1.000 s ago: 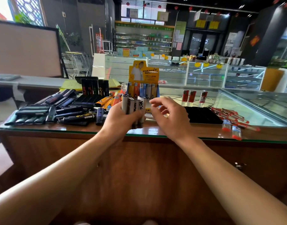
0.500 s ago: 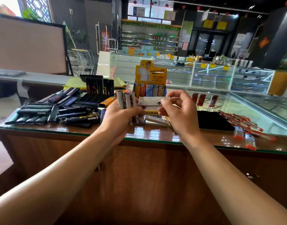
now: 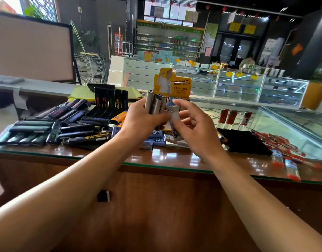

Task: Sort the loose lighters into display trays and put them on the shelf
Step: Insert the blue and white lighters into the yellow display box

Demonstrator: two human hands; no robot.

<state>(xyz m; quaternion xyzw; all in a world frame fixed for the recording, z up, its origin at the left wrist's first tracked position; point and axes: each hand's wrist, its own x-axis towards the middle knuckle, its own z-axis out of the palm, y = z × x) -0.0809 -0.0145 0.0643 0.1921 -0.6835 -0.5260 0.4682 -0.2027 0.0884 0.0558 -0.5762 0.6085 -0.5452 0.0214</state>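
Now, the scene line by line:

Viewpoint: a head camera looks down over two bare forearms reaching across a glass-topped wooden worktop (image 3: 174,160) in a shop.

Left hand: the left hand (image 3: 143,119) is curled round a small bundle of silver-grey lighters (image 3: 155,104), held upright with their tops poking above the fingers.

Right hand: the right hand (image 3: 194,128) is loosely spread, its fingers half curled; its thumb seems to touch a white lighter (image 3: 174,113) standing between the two hands, though I cannot tell whether it truly pinches it.

Change: half a second ago the right hand held that white lighter level by its end, beside the bundle; now the lighter stands upright against the bundle and the right hand's fingers have relaxed.

Meaning: in my judgement the white lighter is being added to the left hand's bundle, so matching lighters are being gathered before loading a tray.

Display tray: a yellow-carded display tray (image 3: 172,84) stands just behind the hands, partly hidden.

Loose stock: dark lighters (image 3: 47,128) lie heaped to the left, red lighters (image 3: 284,146) to the right beside a black tray (image 3: 244,140).

Progress: sorting looks well short of done; nothing is shelved.
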